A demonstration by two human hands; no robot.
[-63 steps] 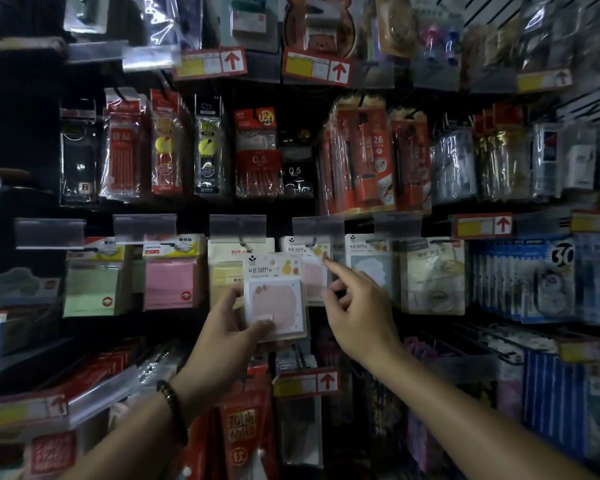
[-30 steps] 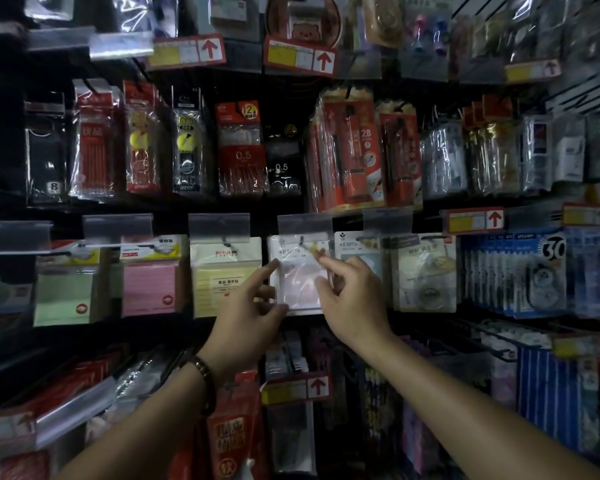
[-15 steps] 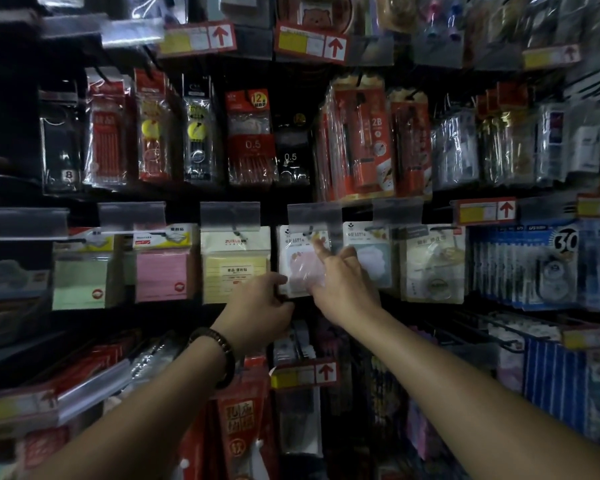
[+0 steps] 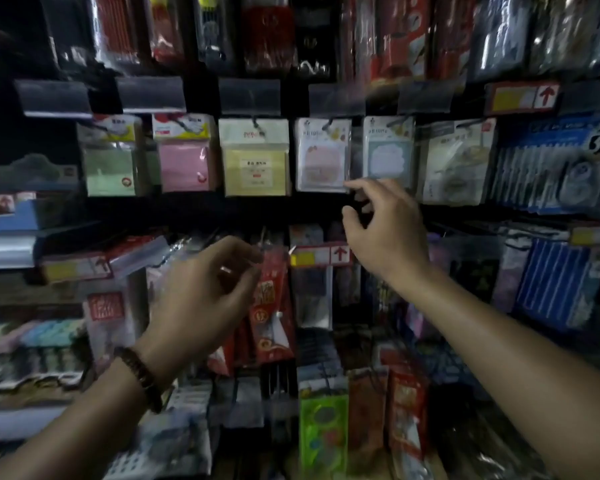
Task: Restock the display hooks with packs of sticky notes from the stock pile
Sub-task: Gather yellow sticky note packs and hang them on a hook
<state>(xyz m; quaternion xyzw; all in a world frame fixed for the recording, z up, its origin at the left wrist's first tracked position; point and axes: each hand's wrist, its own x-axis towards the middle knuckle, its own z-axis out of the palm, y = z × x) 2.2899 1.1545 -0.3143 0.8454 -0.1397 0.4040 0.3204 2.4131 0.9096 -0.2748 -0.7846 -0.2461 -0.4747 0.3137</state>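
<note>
One pink sticky-note pack [image 4: 323,155] hangs on its display hook [image 4: 327,124], between a yellow pack [image 4: 254,157] and a blue-green pack [image 4: 388,148]. Just below its lower right corner the right hand [image 4: 383,230] hovers, fingers loosely curled and parted, holding nothing. Lower and to the left, well apart from the pack, the left hand [image 4: 205,292] is half open and empty, a beaded bracelet [image 4: 141,377] on its wrist.
</note>
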